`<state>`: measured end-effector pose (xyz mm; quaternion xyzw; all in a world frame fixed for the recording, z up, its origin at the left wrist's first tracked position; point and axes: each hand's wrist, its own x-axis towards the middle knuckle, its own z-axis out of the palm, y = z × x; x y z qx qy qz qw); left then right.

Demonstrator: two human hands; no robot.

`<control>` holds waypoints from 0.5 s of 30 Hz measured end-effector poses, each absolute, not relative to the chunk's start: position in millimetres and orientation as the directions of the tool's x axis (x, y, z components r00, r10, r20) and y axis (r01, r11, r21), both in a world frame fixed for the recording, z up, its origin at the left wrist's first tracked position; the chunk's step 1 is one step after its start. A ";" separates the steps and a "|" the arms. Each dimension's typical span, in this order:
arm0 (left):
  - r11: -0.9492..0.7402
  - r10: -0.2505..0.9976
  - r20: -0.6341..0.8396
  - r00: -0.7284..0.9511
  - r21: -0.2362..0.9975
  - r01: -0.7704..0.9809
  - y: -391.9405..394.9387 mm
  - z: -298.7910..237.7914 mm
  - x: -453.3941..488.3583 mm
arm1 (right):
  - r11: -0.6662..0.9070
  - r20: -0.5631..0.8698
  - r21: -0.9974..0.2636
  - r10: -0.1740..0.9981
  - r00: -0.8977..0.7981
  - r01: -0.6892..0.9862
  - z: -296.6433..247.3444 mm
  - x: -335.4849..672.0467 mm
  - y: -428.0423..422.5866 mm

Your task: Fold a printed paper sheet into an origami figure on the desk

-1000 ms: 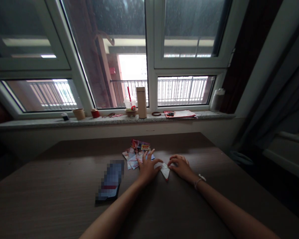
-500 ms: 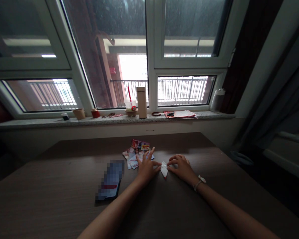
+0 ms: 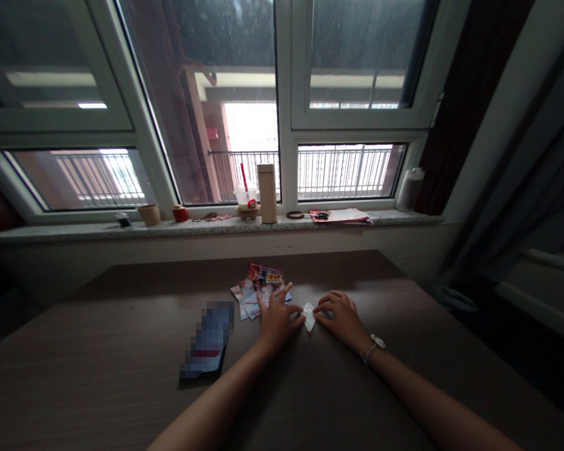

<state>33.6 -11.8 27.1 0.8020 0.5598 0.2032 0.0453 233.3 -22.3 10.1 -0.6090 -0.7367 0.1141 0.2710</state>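
A small white piece of folded paper (image 3: 309, 317) with a red tip at its near end lies on the brown table (image 3: 122, 338). My left hand (image 3: 279, 319) pinches its left edge between thumb and index finger, the other fingers raised and spread. From the other side, my right hand (image 3: 341, 318) pinches the right edge, its fingers bent. Just beyond my left hand sits a loose pile of colourful printed paper pieces (image 3: 258, 289), partly covered by the fingers. A phone (image 3: 209, 344), its screen pixelated, rests left of my left forearm.
Behind the table runs a stone windowsill (image 3: 202, 230). On it stand a beige flask (image 3: 266, 194), a plastic cup with a red straw (image 3: 245, 195), a paper cup (image 3: 149, 215), a red spool (image 3: 180, 214), scissors (image 3: 320, 215) on papers (image 3: 348, 215) and a bottle (image 3: 410, 189).
The folded paper and my right hand have shifted slightly to the left and away from me. My left hand's raised fingers have lowered a little. Both hands keep their pinch.
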 end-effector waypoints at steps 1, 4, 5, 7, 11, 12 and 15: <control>-0.362 0.920 0.268 0.287 0.297 0.884 -11.4 27.5 34.0 | 0.225 0.257 -0.492 0.961 -0.106 0.841 11.6 232.7 -22.8; -0.353 0.927 0.236 0.291 0.291 0.889 -10.3 30.9 33.9 | 0.208 0.237 -0.491 0.966 -0.100 0.846 15.8 231.5 -24.3; -0.353 0.928 0.228 0.294 0.290 0.890 -10.2 32.5 33.6 | 0.206 0.232 -0.492 0.967 -0.101 0.846 16.7 231.3 -24.8; -0.349 0.931 0.213 0.295 0.292 0.890 -10.5 35.6 32.9 | 0.206 0.223 -0.492 0.969 -0.107 0.846 17.9 231.2 -25.4; -0.337 0.939 0.173 0.296 0.301 0.892 -11.1 38.9 31.2 | 0.209 0.214 -0.496 0.970 -0.115 0.843 17.5 231.7 -25.9; -0.336 0.940 0.164 0.298 0.302 0.892 -11.0 38.9 30.7 | 0.210 0.213 -0.498 0.970 -0.116 0.842 17.1 231.9 -25.8; -0.341 0.939 0.149 0.309 0.310 0.888 -10.7 37.8 29.0 | 0.215 0.215 -0.501 0.969 -0.121 0.838 15.7 232.6 -25.7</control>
